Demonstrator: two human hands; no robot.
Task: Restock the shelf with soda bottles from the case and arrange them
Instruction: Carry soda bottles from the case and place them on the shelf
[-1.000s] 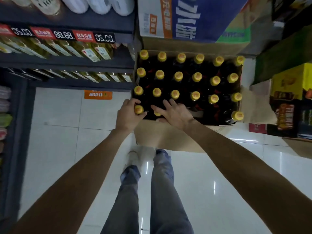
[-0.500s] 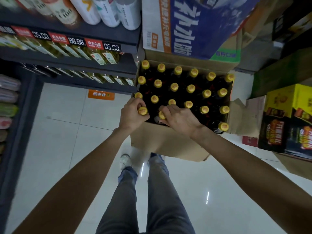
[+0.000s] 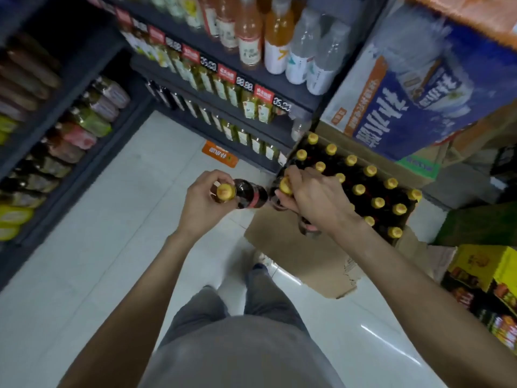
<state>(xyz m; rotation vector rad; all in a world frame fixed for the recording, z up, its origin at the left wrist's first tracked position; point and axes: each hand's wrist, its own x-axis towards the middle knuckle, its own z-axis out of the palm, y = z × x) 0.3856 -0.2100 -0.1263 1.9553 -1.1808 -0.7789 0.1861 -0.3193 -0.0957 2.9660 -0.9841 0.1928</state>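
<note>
My left grip (image 3: pixel 205 201) has lifted its bottle (image 3: pixel 246 194) clear of the case (image 3: pixel 313 261), fingers clenched round the neck under the yellow cap. My right grip (image 3: pixel 313 197), just beside it, now clasps a second bottle (image 3: pixel 284 191) rising above the case's near corner.

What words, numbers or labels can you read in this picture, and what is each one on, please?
"88.88": digital price tag on the shelf edge.
Digital tags beside it: digits blurred, unreadable.
Red tags between them: white print too small to read.
Blue carton: large white Chinese characters, too tilted and blurred to quote.
Orange floor sticker: blurred.
Bottle labels on the shelves, and the yellow boxes: unreadable.
</note>
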